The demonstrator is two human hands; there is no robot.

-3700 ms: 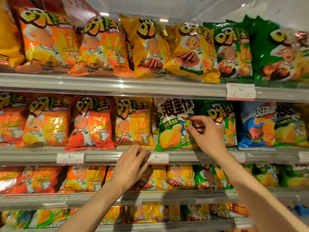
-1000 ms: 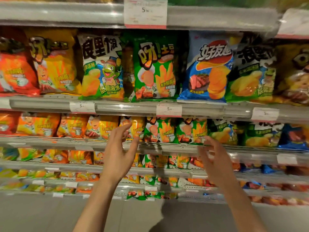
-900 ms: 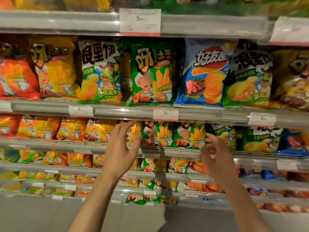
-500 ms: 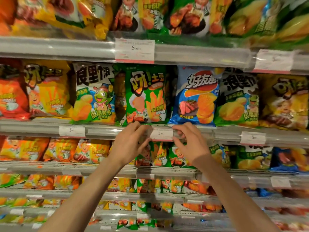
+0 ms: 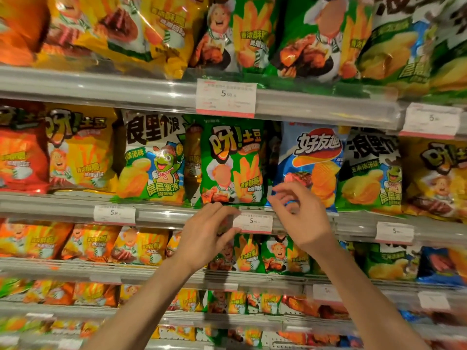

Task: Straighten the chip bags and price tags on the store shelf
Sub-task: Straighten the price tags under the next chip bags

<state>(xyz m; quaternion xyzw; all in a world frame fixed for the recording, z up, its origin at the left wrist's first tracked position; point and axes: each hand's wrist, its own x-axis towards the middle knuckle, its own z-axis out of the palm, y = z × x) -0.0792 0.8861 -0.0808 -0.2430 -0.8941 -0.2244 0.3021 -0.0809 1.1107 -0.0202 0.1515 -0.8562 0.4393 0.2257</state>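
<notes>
The step in hand looks like the price-tag part: the left hand pinches the left edge of the price tag clipped in the shelf rail, while the right hand hovers just right of it, fingers loosely curled and holding nothing. The next move probably calls for sliding the tag level and centred under the green chip bag directly above (its bottom edge overhangs the rail). The tag reads "5", its small print blurred; the green bag reads "呀!土豆" and the blue bag to its right "好友趣".
</notes>
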